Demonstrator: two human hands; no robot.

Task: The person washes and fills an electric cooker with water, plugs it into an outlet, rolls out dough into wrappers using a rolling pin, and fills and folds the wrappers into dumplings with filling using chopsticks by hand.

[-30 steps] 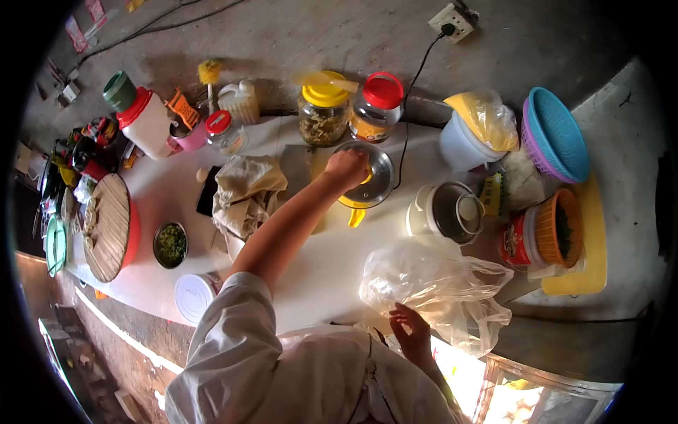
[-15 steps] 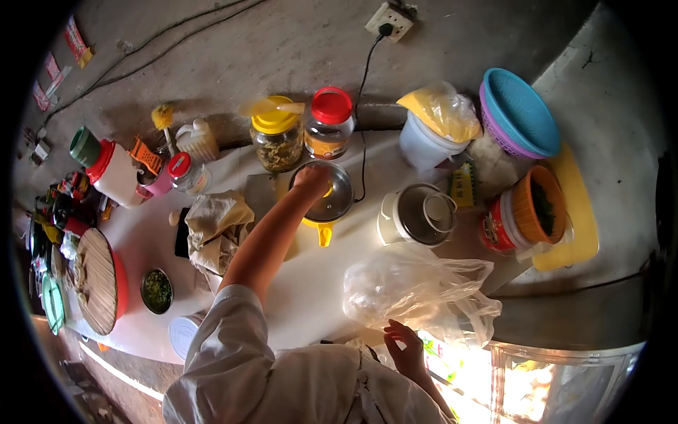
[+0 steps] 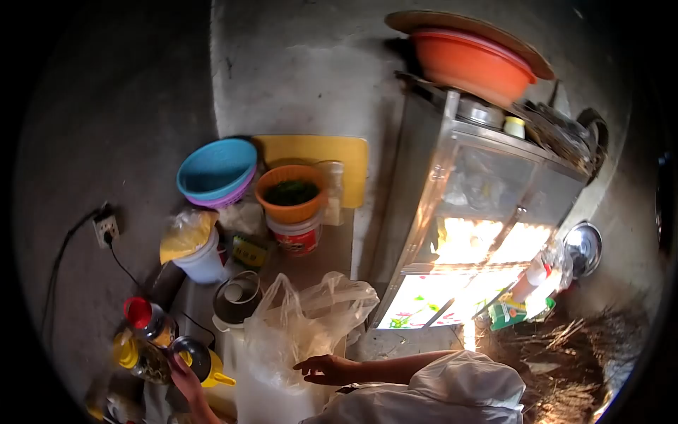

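Facing a table [image 3: 333,251] and grey wall [image 3: 304,71], the right hand [image 3: 328,368] has fingers apart (left hand's [image 3: 186,380] grip unclear).

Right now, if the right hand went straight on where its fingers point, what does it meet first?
The plastic bag, most likely: the right hand overlaps its edge in view. Depth is unclear, so I can't tell touching from hovering.
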